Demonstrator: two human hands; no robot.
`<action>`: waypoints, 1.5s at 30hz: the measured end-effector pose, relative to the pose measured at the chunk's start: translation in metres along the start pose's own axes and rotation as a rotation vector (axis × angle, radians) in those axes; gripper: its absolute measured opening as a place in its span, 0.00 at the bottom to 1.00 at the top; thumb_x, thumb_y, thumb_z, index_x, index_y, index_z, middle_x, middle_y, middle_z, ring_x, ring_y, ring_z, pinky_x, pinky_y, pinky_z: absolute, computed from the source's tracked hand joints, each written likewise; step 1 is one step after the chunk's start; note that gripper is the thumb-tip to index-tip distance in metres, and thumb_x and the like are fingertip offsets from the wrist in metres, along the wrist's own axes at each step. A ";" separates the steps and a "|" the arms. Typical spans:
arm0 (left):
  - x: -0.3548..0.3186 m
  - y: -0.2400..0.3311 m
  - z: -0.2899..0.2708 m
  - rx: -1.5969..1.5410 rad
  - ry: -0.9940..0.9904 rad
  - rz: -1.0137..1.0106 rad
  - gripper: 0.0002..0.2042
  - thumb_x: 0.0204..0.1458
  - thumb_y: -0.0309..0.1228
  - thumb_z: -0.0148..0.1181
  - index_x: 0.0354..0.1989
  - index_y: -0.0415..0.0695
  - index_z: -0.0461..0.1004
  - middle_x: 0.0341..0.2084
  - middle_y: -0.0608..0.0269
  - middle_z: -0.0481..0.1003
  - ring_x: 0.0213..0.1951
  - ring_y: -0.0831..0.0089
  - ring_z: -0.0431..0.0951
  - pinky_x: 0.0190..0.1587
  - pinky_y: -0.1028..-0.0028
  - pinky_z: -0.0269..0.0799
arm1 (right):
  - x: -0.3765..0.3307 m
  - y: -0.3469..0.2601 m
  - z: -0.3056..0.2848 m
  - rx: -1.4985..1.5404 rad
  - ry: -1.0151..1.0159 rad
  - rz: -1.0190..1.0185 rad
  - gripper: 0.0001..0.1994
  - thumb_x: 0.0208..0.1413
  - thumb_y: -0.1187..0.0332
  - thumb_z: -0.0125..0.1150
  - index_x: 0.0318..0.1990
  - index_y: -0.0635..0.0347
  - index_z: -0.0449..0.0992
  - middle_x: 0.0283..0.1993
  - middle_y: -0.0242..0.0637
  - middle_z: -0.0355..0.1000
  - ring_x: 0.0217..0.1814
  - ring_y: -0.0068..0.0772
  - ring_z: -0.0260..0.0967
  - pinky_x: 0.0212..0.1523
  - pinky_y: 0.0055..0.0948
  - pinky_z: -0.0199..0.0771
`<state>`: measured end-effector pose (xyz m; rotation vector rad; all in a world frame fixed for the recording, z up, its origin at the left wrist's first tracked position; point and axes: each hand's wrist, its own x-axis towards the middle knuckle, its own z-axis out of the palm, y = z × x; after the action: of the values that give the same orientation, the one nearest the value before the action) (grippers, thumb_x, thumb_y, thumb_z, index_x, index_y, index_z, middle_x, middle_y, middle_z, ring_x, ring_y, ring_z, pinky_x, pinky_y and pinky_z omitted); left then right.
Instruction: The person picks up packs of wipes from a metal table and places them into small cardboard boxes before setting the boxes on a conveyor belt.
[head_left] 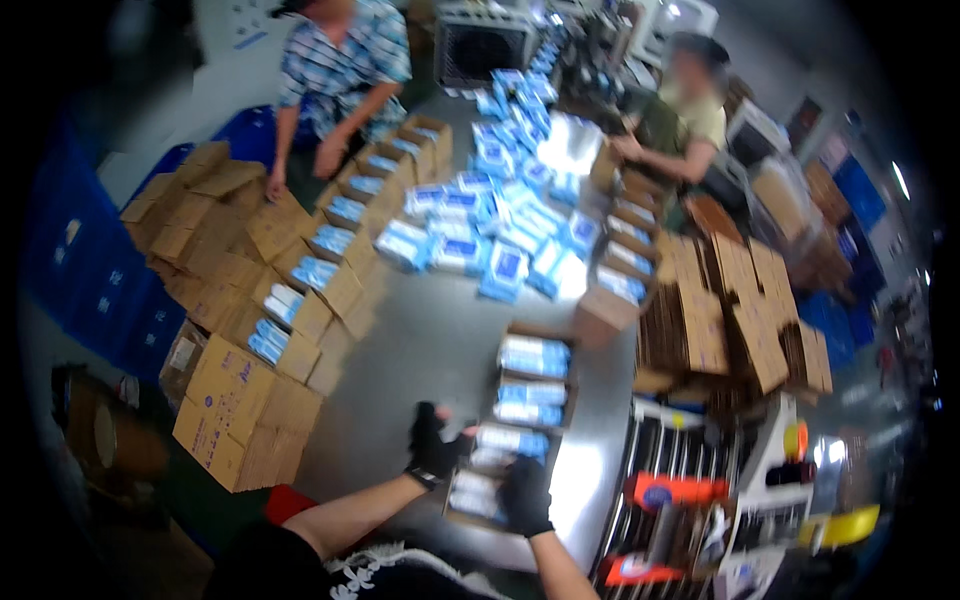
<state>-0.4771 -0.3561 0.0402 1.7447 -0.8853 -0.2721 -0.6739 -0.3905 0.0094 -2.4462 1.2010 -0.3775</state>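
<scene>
A person wearing dark gloves is working at a grey metal table (440, 340). Both hands are resting on an open cardboard carton (500, 470) filled with blue-and-white packs (512, 440), lying near the table's near edge. The left hand (432, 445) is gripping the carton's left wall; the right hand (525, 495) is pressing closed over its near right corner. The carton's long axis is running away from the person, leaning slightly right. Far across, a heap of loose packs (500, 230) is lying between two co-workers.
</scene>
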 end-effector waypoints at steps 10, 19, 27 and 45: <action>-0.136 -0.045 0.015 0.295 -0.724 0.078 0.07 0.42 0.31 0.57 0.27 0.42 0.68 0.22 0.48 0.72 0.28 0.48 0.74 0.30 0.53 0.68 | -0.115 0.018 0.017 -0.012 0.103 0.632 0.13 0.52 0.58 0.57 0.30 0.58 0.69 0.30 0.48 0.69 0.32 0.54 0.69 0.31 0.45 0.68; -0.111 -0.057 0.013 0.193 -1.054 0.251 0.34 0.28 0.56 0.73 0.37 0.42 0.70 0.30 0.53 0.72 0.33 0.55 0.75 0.38 0.63 0.70 | -0.112 0.033 0.023 0.104 0.026 0.200 0.12 0.51 0.60 0.56 0.25 0.59 0.73 0.28 0.43 0.70 0.35 0.47 0.68 0.34 0.43 0.65; -0.173 -0.076 0.080 -0.220 -0.721 -0.289 0.39 0.40 0.39 0.72 0.58 0.37 0.58 0.49 0.50 0.69 0.52 0.62 0.70 0.55 0.65 0.65 | -0.118 0.080 0.017 -0.053 0.665 0.449 0.13 0.48 0.64 0.54 0.40 0.62 0.70 0.45 0.52 0.68 0.50 0.52 0.64 0.52 0.47 0.61; -0.055 -0.028 0.046 0.354 0.063 0.014 0.14 0.42 0.33 0.63 0.27 0.42 0.62 0.21 0.52 0.64 0.27 0.52 0.68 0.31 0.60 0.64 | -0.124 0.186 -0.043 -0.017 0.286 0.039 0.19 0.46 0.60 0.63 0.46 0.54 0.70 0.47 0.42 0.68 0.54 0.48 0.64 0.56 0.45 0.60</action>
<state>-0.5301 -0.3492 -0.0152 2.0598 -0.9413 -0.0510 -0.8940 -0.4049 -0.0447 -2.4377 1.3676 -0.7282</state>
